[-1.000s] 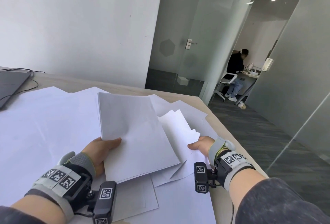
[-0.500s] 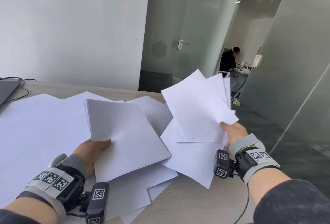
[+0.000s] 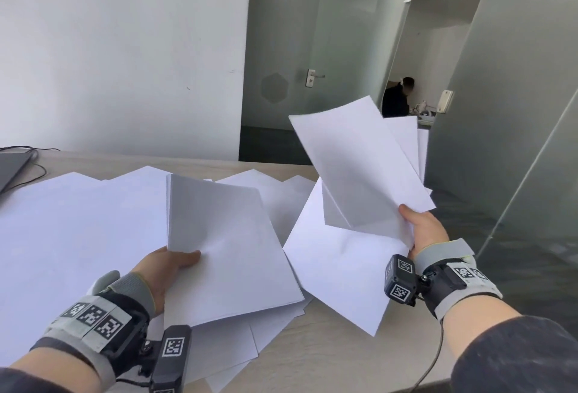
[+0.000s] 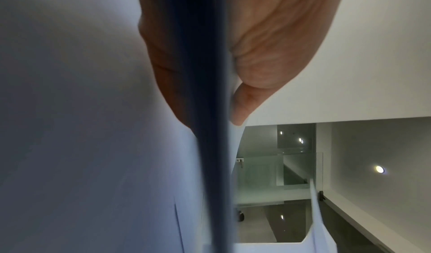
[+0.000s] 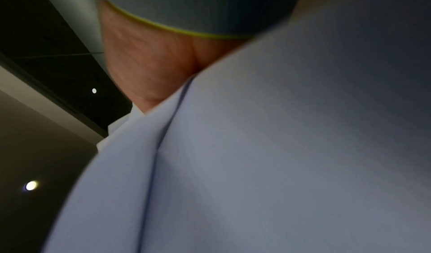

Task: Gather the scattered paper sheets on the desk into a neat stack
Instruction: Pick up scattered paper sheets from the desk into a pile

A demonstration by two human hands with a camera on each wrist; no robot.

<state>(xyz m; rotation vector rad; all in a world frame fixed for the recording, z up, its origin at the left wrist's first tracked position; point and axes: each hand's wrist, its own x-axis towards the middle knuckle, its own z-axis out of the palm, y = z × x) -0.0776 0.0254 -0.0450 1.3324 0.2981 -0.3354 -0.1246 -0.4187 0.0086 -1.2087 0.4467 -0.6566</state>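
At the far left edge of the desk (image 3: 328, 358) we see a laptop corner (image 3: 11, 169) with a black cable (image 3: 34, 170) beside it. Loose white sheets (image 3: 72, 230) spread across the desk's left and middle. Our left hand (image 3: 162, 273) grips a squared stack of paper (image 3: 225, 248) at its near left edge, thumb on top; the left wrist view shows the stack's edge (image 4: 210, 128) running between thumb and palm. To the right, our right hand (image 3: 422, 230) pinches a fanned bunch of sheets (image 3: 359, 173) by its lower right corner, raised above the desk and tilted up toward the glass partition (image 3: 516, 111). A larger sheet (image 3: 337, 273) hangs below that bunch, over the desk's edge.
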